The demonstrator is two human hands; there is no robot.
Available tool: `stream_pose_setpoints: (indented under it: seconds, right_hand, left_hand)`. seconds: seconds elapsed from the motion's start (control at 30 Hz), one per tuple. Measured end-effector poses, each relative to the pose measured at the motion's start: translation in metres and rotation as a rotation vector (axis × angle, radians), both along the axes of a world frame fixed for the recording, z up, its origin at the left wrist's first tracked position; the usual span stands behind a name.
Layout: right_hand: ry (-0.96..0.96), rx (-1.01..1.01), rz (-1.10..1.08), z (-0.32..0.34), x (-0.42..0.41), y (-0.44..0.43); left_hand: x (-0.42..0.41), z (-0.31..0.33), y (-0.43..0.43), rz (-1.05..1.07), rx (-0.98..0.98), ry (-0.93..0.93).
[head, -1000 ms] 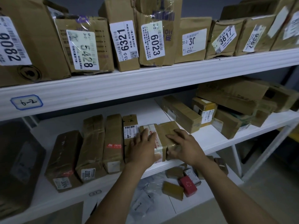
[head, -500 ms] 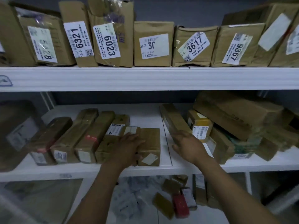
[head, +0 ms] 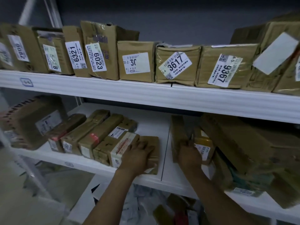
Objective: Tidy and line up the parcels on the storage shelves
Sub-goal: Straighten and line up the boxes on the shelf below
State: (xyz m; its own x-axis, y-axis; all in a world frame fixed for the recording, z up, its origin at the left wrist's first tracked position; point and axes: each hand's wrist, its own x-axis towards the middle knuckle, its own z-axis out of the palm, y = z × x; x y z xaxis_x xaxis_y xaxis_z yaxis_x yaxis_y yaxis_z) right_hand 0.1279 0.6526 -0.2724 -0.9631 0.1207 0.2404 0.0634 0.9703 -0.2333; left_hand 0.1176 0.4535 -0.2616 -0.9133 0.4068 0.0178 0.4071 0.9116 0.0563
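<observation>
Two hands work the middle shelf (head: 151,125). The left hand (head: 136,158), at 6 o'clock, lies flat with straight fingers on the flat parcel (head: 153,144) that ends the row of parcels (head: 90,138); that parcel's near end reaches the shelf's front edge. At its 3 o'clock, the right hand (head: 189,157) grips the near end of a slim parcel (head: 177,135), just beside a yellow-taped box (head: 203,140). Between the hands, bare shelf runs toward 12 o'clock.

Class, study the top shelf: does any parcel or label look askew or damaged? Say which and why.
The 3617 label sits diagonally, unlike the square-set 30 label beside it. The 6023 parcel looks torn and crumpled along its top edge.
</observation>
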Motion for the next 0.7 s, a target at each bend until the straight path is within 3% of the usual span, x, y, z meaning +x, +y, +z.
stream_pose_setpoints:
  seconds: [0.1,0.17,0.3,0.37,0.47,0.57,0.7]
  right_hand:
    - [0.095,0.065,-0.033,-0.005,0.001,0.001]
    - [-0.018,0.032,-0.081,-0.003,0.007,-0.001]
    - [-0.121,-0.337,-0.147,-0.009,0.024,0.002]
    - [-0.114,-0.522,-0.178,-0.002,0.034,0.007]
    - [0.026,-0.83,-0.197,0.007,0.053,0.018]
    - [0.063,-1.003,-0.164,0.013,0.07,0.022]
    - [0.043,-1.144,-0.07,0.013,0.086,0.03]
  left_hand:
    - [0.001,0.0,-0.005,0.028,-0.001,0.005]
    - [0.001,0.002,-0.009,0.053,-0.001,0.043]
    - [0.005,0.006,-0.002,0.013,0.014,0.073]
    - [0.01,0.01,0.01,-0.064,0.198,0.105]
    - [0.029,0.031,0.036,-0.104,0.624,0.103]
    - [0.042,0.049,0.065,-0.007,0.999,-0.159]
    - [0.033,0.055,0.089,0.147,1.32,-0.492]
